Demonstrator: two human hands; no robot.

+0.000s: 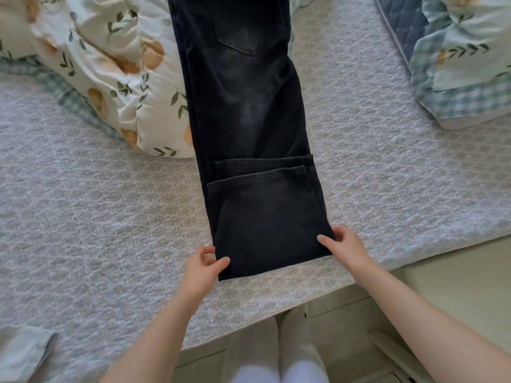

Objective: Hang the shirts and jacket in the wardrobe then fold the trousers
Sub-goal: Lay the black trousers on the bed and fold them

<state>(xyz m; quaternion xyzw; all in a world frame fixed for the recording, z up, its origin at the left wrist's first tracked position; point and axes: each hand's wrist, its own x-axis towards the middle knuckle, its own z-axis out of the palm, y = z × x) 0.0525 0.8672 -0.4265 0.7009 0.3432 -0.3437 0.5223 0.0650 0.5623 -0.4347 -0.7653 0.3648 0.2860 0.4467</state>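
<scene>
Faded matt black denim trousers lie on a bedcover — grey quilted cloth, rough-textured.

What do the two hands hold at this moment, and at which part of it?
Both hold the dark trousers at the near folded edge: the left hand pinches its left corner, the right hand its right corner.

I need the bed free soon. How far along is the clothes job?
Done: the trousers lie flat on the bed, legs stacked, hems folded up once. In hand: the left hand and right hand pinch the near fold's corners. Left: further folds toward the waist. The wardrobe is out of view, so the hanging cannot be checked.
</scene>
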